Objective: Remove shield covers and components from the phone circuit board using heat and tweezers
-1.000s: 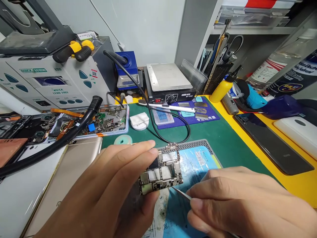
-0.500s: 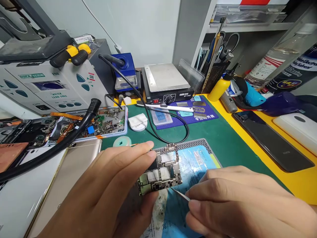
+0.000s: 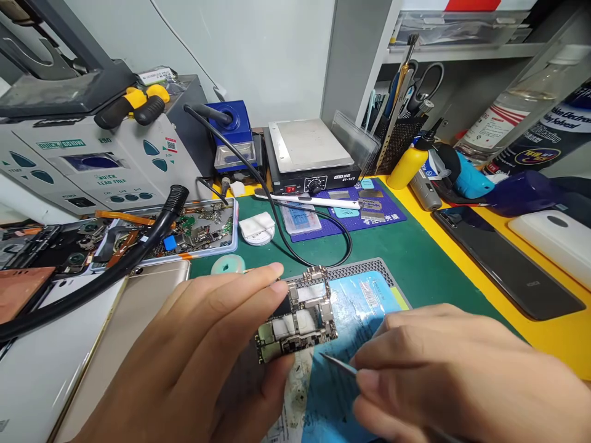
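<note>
A small circuit board [image 3: 300, 323] with shiny metal shields is tilted up between the fingers and thumb of my left hand [image 3: 198, 332]. Lower right, my right hand [image 3: 443, 369] pinches a thin pointed metal tool [image 3: 339, 363], probably tweezers, whose rear part is hidden by the fingers. Its tip lies just below the board's lower right edge, with a small gap between them. Under both hands is a blue sheet [image 3: 360, 295] on a grey perforated mat [image 3: 369, 264].
At the left stand a grey hot-air station [image 3: 92, 166], a tray of board parts [image 3: 207, 237] and a phone shell [image 3: 161, 277]. A heating plate [image 3: 309, 147] and a looping black cable [image 3: 346, 249] are behind. A black phone [image 3: 508, 264] lies right, beside a yellow bottle [image 3: 410, 163].
My right hand and the tool have shifted slightly right and down, so the tip stands farther from the board's edge. The board has tilted a little in my left hand.
</note>
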The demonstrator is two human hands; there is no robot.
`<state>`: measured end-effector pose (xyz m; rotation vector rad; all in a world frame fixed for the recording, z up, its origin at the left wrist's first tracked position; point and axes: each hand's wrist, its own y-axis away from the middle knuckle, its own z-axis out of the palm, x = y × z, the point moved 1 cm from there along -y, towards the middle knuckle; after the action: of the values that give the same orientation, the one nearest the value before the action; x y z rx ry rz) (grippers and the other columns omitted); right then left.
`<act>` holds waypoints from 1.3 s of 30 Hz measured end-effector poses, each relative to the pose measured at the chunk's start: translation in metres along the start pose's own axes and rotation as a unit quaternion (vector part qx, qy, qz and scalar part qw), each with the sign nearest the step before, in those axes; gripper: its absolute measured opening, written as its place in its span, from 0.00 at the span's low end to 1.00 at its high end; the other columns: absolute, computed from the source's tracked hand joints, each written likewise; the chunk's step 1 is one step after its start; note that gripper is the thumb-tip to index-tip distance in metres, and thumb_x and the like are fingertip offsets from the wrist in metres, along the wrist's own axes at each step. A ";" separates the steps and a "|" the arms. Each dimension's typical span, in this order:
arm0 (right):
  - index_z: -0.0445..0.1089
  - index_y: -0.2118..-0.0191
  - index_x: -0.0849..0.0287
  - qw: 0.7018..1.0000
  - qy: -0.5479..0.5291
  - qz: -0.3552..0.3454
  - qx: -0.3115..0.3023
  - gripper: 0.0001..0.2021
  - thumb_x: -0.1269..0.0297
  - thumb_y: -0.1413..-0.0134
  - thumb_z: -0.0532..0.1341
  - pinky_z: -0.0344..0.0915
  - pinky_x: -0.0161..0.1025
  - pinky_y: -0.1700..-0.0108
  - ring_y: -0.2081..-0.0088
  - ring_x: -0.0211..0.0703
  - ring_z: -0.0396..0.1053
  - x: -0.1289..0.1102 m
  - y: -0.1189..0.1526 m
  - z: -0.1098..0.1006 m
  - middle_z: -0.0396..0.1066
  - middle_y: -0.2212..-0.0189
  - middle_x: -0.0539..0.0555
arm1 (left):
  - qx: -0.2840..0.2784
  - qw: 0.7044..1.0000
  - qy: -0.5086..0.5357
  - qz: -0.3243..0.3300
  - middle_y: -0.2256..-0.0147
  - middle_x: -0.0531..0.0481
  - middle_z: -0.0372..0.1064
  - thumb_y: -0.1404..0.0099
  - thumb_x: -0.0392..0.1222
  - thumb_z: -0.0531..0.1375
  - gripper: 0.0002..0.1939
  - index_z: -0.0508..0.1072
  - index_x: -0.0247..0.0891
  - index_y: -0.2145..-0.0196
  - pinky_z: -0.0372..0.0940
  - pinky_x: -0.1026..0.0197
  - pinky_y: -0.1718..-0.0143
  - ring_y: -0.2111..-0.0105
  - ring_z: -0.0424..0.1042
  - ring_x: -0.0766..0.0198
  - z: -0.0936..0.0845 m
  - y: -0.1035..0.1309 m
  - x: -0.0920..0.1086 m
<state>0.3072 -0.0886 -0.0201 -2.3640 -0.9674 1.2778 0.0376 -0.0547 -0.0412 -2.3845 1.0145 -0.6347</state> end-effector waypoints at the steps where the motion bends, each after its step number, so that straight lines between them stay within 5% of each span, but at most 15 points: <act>1: 0.79 0.61 0.54 0.999 -0.023 0.022 0.032 0.06 0.69 0.30 0.73 0.77 0.31 0.65 0.70 0.38 0.84 0.000 -0.003 -0.003 0.85 0.68 0.49 | 0.020 1.000 0.003 -0.012 0.36 0.50 0.77 0.26 0.40 0.66 0.25 0.73 0.44 0.34 0.67 0.53 0.23 0.35 0.77 0.58 0.000 0.000 0.000; 4: 0.81 0.60 0.52 0.963 -0.142 0.204 0.108 0.06 0.62 0.26 0.71 0.78 0.30 0.70 0.73 0.39 0.83 0.003 -0.013 -0.010 0.85 0.70 0.49 | 0.090 0.995 -0.003 -0.047 0.37 0.47 0.77 0.30 0.44 0.71 0.30 0.72 0.42 0.33 0.71 0.49 0.26 0.37 0.78 0.55 -0.001 0.002 0.004; 7: 0.80 0.52 0.56 0.883 -0.304 0.346 0.090 0.15 0.49 0.23 0.68 0.78 0.30 0.75 0.74 0.40 0.83 0.007 -0.026 -0.010 0.87 0.66 0.55 | 0.131 0.988 -0.020 -0.076 0.39 0.47 0.78 0.32 0.45 0.73 0.34 0.71 0.43 0.32 0.74 0.47 0.27 0.39 0.79 0.55 -0.002 0.005 0.009; 12: 0.80 0.52 0.62 0.820 -0.421 0.387 -0.023 0.18 0.50 0.32 0.76 0.82 0.33 0.63 0.65 0.41 0.85 0.002 -0.040 -0.004 0.87 0.64 0.59 | 0.162 0.980 -0.029 -0.112 0.40 0.46 0.79 0.33 0.48 0.74 0.35 0.71 0.52 0.31 0.80 0.36 0.35 0.43 0.81 0.49 -0.001 0.012 0.009; 15: 0.81 0.60 0.63 0.791 -0.468 0.392 -0.037 0.17 0.55 0.40 0.81 0.82 0.34 0.61 0.66 0.40 0.84 -0.002 -0.042 -0.001 0.86 0.66 0.56 | 0.145 0.984 -0.061 -0.078 0.40 0.44 0.78 0.31 0.49 0.73 0.40 0.66 0.56 0.26 0.80 0.32 0.37 0.43 0.80 0.46 -0.001 0.009 0.012; 20: 0.80 0.61 0.61 0.793 -0.469 0.388 -0.028 0.18 0.54 0.44 0.83 0.82 0.38 0.58 0.67 0.42 0.84 0.002 -0.042 -0.001 0.85 0.67 0.53 | 0.179 0.973 -0.130 -0.060 0.48 0.39 0.78 0.31 0.49 0.73 0.43 0.63 0.47 0.24 0.80 0.33 0.43 0.48 0.80 0.44 -0.001 -0.008 0.030; 24: 0.81 0.61 0.60 0.797 -0.471 0.376 -0.034 0.16 0.56 0.45 0.83 0.80 0.37 0.57 0.65 0.41 0.83 0.002 -0.041 -0.001 0.84 0.67 0.51 | 0.192 0.968 -0.160 -0.037 0.52 0.39 0.80 0.33 0.52 0.76 0.35 0.74 0.35 0.35 0.79 0.39 0.43 0.52 0.80 0.48 0.000 -0.015 0.035; 27: 0.80 0.62 0.59 0.805 -0.460 0.375 -0.020 0.15 0.61 0.46 0.83 0.77 0.34 0.57 0.65 0.39 0.80 0.001 -0.041 -0.002 0.83 0.68 0.49 | 0.180 0.968 -0.177 -0.005 0.52 0.35 0.80 0.36 0.54 0.78 0.38 0.75 0.25 0.39 0.77 0.38 0.40 0.51 0.80 0.47 -0.001 -0.013 0.032; 34: 0.77 0.59 0.60 0.786 -0.464 0.408 -0.024 0.18 0.54 0.43 0.81 0.79 0.39 0.61 0.70 0.42 0.81 0.004 -0.044 -0.003 0.80 0.72 0.49 | 0.164 0.975 -0.149 0.001 0.56 0.40 0.79 0.36 0.52 0.77 0.42 0.71 0.30 0.32 0.77 0.37 0.39 0.51 0.80 0.48 -0.001 -0.006 0.028; 39: 0.77 0.57 0.60 0.810 -0.411 0.412 -0.066 0.21 0.45 0.36 0.76 0.73 0.34 0.66 0.74 0.38 0.77 0.001 -0.041 -0.006 0.80 0.73 0.51 | 0.115 0.985 -0.110 -0.069 0.40 0.40 0.76 0.31 0.56 0.72 0.37 0.72 0.36 0.32 0.78 0.40 0.40 0.43 0.79 0.48 -0.003 -0.003 0.030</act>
<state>0.2954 -0.0578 0.0046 -2.3897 -0.0826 2.7792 0.0563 -0.0754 -0.0304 -2.2722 0.6490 -0.4940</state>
